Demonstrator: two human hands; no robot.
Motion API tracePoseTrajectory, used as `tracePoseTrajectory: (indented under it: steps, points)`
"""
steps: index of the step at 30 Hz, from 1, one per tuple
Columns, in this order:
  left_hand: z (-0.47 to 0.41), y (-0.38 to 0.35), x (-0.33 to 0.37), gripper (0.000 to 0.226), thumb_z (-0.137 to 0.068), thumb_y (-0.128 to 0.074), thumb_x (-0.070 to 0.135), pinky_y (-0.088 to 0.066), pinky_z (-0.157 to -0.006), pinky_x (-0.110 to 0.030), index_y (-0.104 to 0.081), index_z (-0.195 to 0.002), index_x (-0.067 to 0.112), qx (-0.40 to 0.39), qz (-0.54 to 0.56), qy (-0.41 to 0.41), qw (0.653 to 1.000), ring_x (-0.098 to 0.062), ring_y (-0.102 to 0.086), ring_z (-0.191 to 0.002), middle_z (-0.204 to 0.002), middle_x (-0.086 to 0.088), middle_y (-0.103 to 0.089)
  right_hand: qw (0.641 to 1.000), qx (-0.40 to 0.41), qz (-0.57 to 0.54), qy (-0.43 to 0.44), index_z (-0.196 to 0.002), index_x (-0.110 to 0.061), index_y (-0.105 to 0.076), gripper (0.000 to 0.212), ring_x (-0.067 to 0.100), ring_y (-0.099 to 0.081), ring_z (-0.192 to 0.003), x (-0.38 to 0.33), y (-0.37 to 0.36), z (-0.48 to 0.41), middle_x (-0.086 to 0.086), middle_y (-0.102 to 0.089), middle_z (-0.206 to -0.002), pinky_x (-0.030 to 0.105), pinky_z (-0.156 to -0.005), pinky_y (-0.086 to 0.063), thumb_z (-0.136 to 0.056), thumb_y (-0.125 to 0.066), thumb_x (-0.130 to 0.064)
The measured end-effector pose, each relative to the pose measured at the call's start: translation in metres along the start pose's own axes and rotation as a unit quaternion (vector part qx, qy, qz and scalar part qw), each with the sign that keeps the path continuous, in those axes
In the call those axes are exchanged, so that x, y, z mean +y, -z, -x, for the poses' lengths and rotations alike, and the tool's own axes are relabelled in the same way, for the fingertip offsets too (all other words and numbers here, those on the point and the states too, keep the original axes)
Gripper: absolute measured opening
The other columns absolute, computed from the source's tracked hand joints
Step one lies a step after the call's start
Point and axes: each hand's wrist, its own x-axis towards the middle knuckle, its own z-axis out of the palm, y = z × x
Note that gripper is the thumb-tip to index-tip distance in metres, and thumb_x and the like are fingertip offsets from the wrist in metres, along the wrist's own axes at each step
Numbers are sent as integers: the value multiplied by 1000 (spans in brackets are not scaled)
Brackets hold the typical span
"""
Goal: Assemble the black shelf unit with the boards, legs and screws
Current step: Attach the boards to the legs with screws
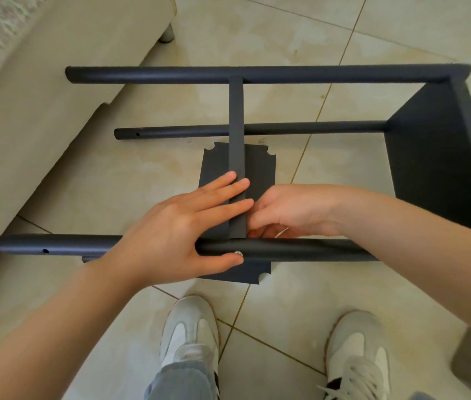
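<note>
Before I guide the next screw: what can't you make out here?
Head view:
- Right hand: curled fingers hide whatever it holds; only a pale sliver shows.
- Screw: partly covered by left hand thumb.
- Fourth leg: mostly hidden under near leg.
- End board: cut by right edge.

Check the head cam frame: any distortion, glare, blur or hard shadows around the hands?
Head view: wide-angle bowing, far leg and near leg curve slightly toward the edges; light soft, only faint shadows under the left hand and right hand; mild sheen on the floor tiles, no harsh glare; hands and screw sharp; black end board shows little surface detail.
</note>
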Motion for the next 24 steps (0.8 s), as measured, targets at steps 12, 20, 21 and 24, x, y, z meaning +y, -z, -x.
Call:
tracePoseTrajectory:
  steps: [12,20,21,24]
  points:
    - [17,-4,32,54,-89,-58,48,-56,-98,-40,-63,-136,22,37,-65,48,996,-13,-53,-134,-146,7,-55,952,198,200,121,-121,-24,-67,26,-6,-58,-88,25,-28,50,-12,-68,-114,2,-73,-40,-95,-62,-22]
    - [60,-14,90,14,-85,-78,10,-51,-83,-9,-77,-91,22,293,164,298,894,1,-69,-88,-86,18,-75,910,284,268,140,-125,-27,-63,29,5,-60,-100,39,-43,64,-10,-66,-117,21,-89,-50,-96,-61,-26]
    - [58,-14,97,14,-84,-78,11,-53,-80,-12,-77,-89,24,283,230,370,855,1,-70,-84,-80,18,-75,907,291,272,139,-124,-27,-63,28,6,-61,-101,39,-44,66,-10,-66,-116,24,-91,-52,-96,-61,-26]
    - [52,-13,101,6,-88,-74,14,-57,-78,-24,-75,-95,15,252,416,489,724,-9,-75,-84,-83,4,-78,899,301,288,135,-124,-27,-63,28,8,-61,-103,38,-45,70,-9,-65,-117,29,-92,-52,-96,-61,-25]
